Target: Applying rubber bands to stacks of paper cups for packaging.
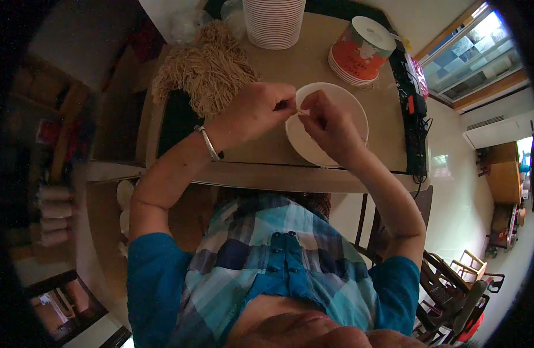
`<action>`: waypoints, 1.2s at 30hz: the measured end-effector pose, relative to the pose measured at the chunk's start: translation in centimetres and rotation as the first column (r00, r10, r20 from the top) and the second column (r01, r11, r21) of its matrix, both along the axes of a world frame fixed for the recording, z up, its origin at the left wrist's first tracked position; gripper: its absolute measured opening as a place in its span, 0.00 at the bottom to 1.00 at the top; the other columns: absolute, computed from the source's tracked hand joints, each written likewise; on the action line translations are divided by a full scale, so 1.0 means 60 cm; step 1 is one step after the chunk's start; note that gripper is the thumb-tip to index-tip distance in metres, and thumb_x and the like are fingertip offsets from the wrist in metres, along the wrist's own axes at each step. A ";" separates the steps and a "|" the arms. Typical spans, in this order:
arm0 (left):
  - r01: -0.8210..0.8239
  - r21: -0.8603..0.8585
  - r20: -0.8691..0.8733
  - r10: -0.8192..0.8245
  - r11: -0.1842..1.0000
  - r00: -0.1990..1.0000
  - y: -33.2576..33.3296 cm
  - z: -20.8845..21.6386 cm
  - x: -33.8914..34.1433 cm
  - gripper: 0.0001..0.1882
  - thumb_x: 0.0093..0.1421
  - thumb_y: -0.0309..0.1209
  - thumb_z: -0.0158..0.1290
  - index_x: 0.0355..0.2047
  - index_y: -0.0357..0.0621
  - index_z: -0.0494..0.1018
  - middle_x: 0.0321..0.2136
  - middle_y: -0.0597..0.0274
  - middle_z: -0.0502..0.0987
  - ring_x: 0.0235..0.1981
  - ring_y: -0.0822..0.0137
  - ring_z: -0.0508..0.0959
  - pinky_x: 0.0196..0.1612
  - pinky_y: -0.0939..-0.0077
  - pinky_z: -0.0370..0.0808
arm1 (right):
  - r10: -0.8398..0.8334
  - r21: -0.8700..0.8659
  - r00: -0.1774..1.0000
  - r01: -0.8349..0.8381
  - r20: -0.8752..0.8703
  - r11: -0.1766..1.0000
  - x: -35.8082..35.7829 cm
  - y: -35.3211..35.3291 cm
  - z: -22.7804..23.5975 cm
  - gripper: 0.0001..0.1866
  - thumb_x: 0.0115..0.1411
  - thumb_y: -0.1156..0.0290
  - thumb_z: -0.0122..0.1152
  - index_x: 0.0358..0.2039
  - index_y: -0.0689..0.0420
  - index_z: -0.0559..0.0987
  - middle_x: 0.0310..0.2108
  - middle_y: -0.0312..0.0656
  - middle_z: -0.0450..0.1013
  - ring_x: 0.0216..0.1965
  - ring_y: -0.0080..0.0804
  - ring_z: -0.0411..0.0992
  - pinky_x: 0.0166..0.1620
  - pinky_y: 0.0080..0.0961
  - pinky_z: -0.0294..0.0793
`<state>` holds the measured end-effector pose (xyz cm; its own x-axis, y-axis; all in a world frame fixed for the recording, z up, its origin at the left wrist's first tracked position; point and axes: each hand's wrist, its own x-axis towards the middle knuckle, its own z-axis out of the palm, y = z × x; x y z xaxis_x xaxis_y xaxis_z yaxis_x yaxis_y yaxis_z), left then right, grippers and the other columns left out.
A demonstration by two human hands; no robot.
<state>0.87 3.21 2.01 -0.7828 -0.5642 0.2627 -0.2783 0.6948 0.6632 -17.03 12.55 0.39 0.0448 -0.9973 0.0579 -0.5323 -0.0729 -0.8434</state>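
Both my hands meet above a white round tub [354, 116], fingertips almost touching. My left hand [255, 110], with a silver bangle on its wrist, is closed in a pinch. My right hand [335, 127] is pinched too, over the middle of the tub. A short pale bit of cord [302, 111] shows between the fingertips; the rest of it is hidden by my fingers. Left of the tub, partly behind my left hand, lies a heap of beige cords [206, 66].
A tall stack of white tubs [274, 23] stands at the back of the table [261, 156]. Upside-down orange printed tubs [360, 52] are stacked at the back right. A power strip with black cables [419, 110] runs along the right edge. Clear plastic bags [188, 26] lie back left.
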 end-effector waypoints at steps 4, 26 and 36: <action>-0.011 -0.035 -0.010 0.010 0.999 1.000 0.000 -0.001 0.001 0.07 0.53 0.30 0.58 0.28 0.41 0.73 0.22 0.59 0.76 0.26 0.66 0.77 0.31 0.72 0.73 | -0.040 -0.276 0.994 0.011 -0.098 0.961 0.004 0.000 -0.007 0.05 0.57 0.76 0.57 0.35 0.58 0.73 0.22 0.38 0.69 0.21 0.19 0.66 0.25 0.19 0.66; 0.062 -0.065 -0.201 -0.074 0.996 0.977 -0.016 -0.029 0.007 0.09 0.53 0.23 0.56 0.36 0.43 0.74 0.30 0.59 0.76 0.31 0.65 0.77 0.36 0.74 0.74 | -0.253 0.288 0.905 0.155 0.342 0.945 0.012 -0.016 0.006 0.05 0.59 0.69 0.56 0.33 0.55 0.77 0.21 0.24 0.66 0.18 0.09 0.56 0.20 0.10 0.52; -0.079 0.352 -0.102 0.122 0.933 0.987 -0.038 -0.084 0.016 0.10 0.60 0.23 0.49 0.43 0.39 0.72 0.35 0.62 0.77 0.37 0.73 0.77 0.40 0.78 0.75 | -0.282 0.375 0.878 0.129 0.387 0.918 0.003 -0.030 -0.015 0.05 0.59 0.68 0.57 0.32 0.55 0.78 0.20 0.27 0.66 0.16 0.11 0.58 0.17 0.12 0.54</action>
